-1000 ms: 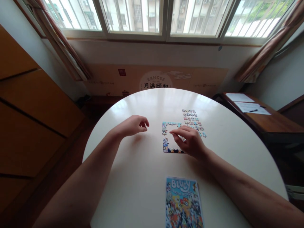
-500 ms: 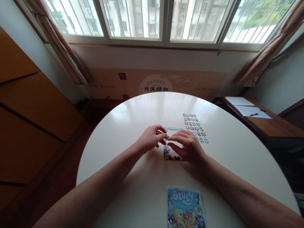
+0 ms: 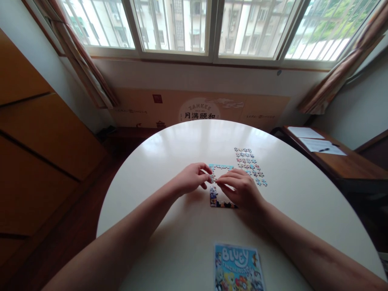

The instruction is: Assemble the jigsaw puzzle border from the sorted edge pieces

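A partly assembled puzzle frame [image 3: 213, 195] lies on the white round table, its border pieces around a bare middle. My left hand [image 3: 194, 178] is at the frame's left edge, fingers apart and curved, with nothing seen between them. Over the frame, my right hand [image 3: 241, 186] pinches with thumb and index finger at a small puzzle piece [image 3: 216, 181] near the left border; the fingertips partly hide it. Rows of loose puzzle pieces [image 3: 248, 163] lie beyond my right hand.
A blue picture sheet marked Bluey [image 3: 238, 266] lies near the table's front. The round table [image 3: 145, 161] has a curved far edge. To the right, a wooden side table [image 3: 360, 163] holds papers [image 3: 321, 145] and a pen. Windows and curtains are behind.
My left hand has drawn slightly left, away from the small piece it was touching. My right thumb and index finger have closed together at the left border. The view has shifted slightly.
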A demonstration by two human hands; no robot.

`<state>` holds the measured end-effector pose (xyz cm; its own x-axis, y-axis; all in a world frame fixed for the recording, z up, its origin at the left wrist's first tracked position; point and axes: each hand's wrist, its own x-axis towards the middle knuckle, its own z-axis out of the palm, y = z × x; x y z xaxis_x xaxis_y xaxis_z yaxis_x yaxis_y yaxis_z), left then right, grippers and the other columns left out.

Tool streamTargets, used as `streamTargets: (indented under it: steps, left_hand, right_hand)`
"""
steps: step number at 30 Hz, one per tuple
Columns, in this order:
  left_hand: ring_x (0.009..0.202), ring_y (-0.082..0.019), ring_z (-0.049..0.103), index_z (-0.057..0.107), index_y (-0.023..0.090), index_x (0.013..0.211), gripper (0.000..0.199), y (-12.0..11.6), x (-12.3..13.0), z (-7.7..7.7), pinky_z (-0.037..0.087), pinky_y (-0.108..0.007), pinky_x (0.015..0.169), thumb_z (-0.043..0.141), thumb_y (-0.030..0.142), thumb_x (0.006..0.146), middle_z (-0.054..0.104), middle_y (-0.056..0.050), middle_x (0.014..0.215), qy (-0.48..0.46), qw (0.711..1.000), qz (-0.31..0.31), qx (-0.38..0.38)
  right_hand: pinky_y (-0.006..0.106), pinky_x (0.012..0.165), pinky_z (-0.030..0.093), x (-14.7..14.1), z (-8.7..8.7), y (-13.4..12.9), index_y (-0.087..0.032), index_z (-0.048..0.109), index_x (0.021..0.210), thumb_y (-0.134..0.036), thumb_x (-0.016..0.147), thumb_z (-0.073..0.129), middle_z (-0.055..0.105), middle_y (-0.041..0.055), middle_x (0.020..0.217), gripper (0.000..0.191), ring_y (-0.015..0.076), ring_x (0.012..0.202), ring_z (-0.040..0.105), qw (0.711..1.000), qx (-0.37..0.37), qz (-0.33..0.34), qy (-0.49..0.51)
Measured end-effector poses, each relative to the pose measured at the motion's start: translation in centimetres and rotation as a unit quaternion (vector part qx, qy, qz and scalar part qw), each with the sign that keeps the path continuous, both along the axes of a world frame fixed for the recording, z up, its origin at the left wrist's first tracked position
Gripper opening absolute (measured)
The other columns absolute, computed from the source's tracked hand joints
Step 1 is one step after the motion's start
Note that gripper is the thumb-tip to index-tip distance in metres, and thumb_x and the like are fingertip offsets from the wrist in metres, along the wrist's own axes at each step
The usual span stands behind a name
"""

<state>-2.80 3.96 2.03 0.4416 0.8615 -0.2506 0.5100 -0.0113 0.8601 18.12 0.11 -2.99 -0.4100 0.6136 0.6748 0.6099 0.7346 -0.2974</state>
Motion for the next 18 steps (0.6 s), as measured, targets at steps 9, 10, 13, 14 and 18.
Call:
streamTargets:
  steps: [9, 10, 13, 14, 18]
  left_hand:
    - [0.089, -0.021, 0.067, 0.079, 0.025, 0.097, 0.026, 2.0, -1.6, -2.1, 0.052, -0.032, 0.083, 0.059, 0.018, 0.083, 0.075, -0.003, 0.107, 0.171, 0.949, -0.015, 0.265]
    - [0.088, -0.02, 0.067, 0.079, 0.025, 0.097, 0.025, 1.9, -1.7, -2.0, 0.052, -0.031, 0.081, 0.059, 0.018, 0.084, 0.075, -0.004, 0.107, 0.172, 0.947, -0.022, 0.27]
    - [0.084, -0.019, 0.067, 0.079, 0.024, 0.094, 0.021, 1.6, -2.0, -1.2, 0.051, -0.03, 0.077, 0.061, 0.021, 0.085, 0.075, -0.003, 0.101, 0.167, 0.942, -0.066, 0.283]
    - [0.083, -0.019, 0.067, 0.079, 0.024, 0.093, 0.019, 1.4, -2.0, -0.9, 0.051, -0.03, 0.076, 0.062, 0.022, 0.084, 0.075, -0.003, 0.099, 0.17, 0.939, -0.08, 0.288]
    - [0.086, -0.021, 0.066, 0.079, 0.025, 0.091, 0.014, 0.9, -1.9, -0.4, 0.048, -0.03, 0.074, 0.068, 0.028, 0.082, 0.075, -0.003, 0.098, 0.199, 0.926, -0.106, 0.303]
  right_hand:
    - [0.035, 0.081, 0.051, 0.3, -0.7, 0.4, -0.024, 0.076, 0.091, -0.013, 0.089, 0.063, 0.077, 0.001, 0.091, 0.017, 0.0191, 0.084, 0.066, 0.999, -0.03, -0.024, -0.027]
    - [0.035, 0.08, 0.051, 0.3, -0.6, 0.4, -0.023, 0.076, 0.091, -0.013, 0.089, 0.063, 0.077, 0.0014, 0.091, 0.017, 0.0193, 0.084, 0.065, 0.999, -0.03, -0.03, -0.023]
    - [0.036, 0.081, 0.051, 0.3, -0.5, 0.4, -0.023, 0.076, 0.091, -0.013, 0.089, 0.063, 0.076, 0.0017, 0.091, 0.016, 0.0198, 0.085, 0.065, 0.998, -0.031, -0.042, -0.016]
    - [0.036, 0.081, 0.051, 0.3, -0.5, 0.3, -0.023, 0.076, 0.092, -0.013, 0.089, 0.063, 0.076, 0.0016, 0.091, 0.016, 0.02, 0.085, 0.065, 0.998, -0.032, -0.045, -0.017]
    - [0.037, 0.081, 0.051, 0.2, -0.8, 0.3, -0.024, 0.076, 0.093, -0.012, 0.088, 0.062, 0.076, 0.0014, 0.092, 0.019, 0.0207, 0.086, 0.064, 0.998, -0.039, -0.05, -0.026]
